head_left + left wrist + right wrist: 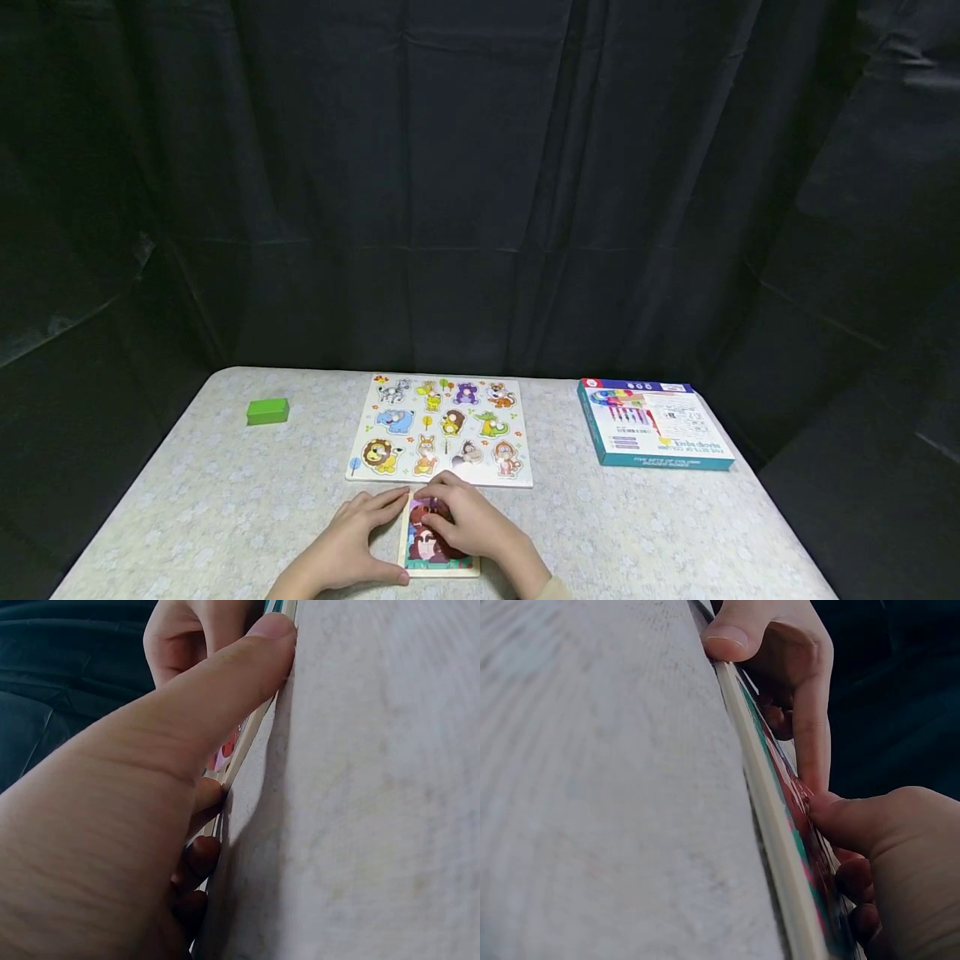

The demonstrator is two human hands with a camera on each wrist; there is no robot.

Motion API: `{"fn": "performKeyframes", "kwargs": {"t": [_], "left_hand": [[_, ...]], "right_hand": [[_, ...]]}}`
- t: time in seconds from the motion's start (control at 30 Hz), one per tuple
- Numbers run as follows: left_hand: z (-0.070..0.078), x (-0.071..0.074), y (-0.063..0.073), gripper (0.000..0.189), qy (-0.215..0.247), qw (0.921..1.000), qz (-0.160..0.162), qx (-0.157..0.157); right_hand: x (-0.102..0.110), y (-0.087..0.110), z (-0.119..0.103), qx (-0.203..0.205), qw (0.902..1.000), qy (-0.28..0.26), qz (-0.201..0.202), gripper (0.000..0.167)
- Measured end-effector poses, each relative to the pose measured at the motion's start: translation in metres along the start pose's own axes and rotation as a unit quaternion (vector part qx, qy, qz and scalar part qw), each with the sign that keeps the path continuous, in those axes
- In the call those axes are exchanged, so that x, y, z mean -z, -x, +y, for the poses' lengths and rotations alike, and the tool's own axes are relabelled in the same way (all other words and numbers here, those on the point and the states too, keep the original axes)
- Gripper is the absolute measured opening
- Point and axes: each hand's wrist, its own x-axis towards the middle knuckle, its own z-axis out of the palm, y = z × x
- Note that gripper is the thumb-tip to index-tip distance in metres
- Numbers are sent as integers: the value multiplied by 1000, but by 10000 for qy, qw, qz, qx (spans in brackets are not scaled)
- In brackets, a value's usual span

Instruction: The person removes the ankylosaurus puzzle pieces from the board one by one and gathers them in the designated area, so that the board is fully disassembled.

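While the left hand (348, 533) braces its near side, a small wood-framed picture puzzle (426, 560) lies flat between the two hands. The left hand is spread wide, its thumb at the puzzle's near left corner and its forefinger reaching to the far left corner, so that thumb and finger span the left edge. In the left wrist view that thumb lies straight, its tip touching the pale frame.

The right hand (476, 517) lies over the right part of the puzzle, covering much of it. Its thumb and fingers are bent down onto the picture, with the thumb tip meeting the surface in the right wrist view; whether they pinch a piece or only press there, I cannot tell. Between the hands, the picture shows a brown animal above a green strip. A light sleeve (555, 589) shows behind the right wrist.

Just beyond both hands is a larger knobbed animal puzzle board (474, 435), with a lion, elephant, zebra and crocodile among its figures. Ahead and to the left of the left hand, well apart, sits a green rectangular block (267, 411). Well ahead and to the right of the right hand lies a flat teal-edged box (656, 425). Under the hands spreads a pale patterned tablecloth (225, 500); beyond them hangs a black curtain (480, 208).
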Motion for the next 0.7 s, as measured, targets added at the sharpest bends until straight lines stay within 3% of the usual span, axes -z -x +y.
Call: {"fn": "performKeyframes", "kwargs": {"t": [0.17, 0.37, 0.7], "left_hand": [[0, 0, 0, 108, 41, 10000, -8, -32], [0, 1, 0, 109, 76, 10000, -23, -48], [0, -1, -1, 110, -58, 10000, 39, -3]], "right_hand": [[2, 1, -2, -4, 10000, 34, 9, 27], [12, 2, -8, -8, 9995, -317, 63, 27], [48, 14, -7, -197, 9948, -702, 712, 27]]}}
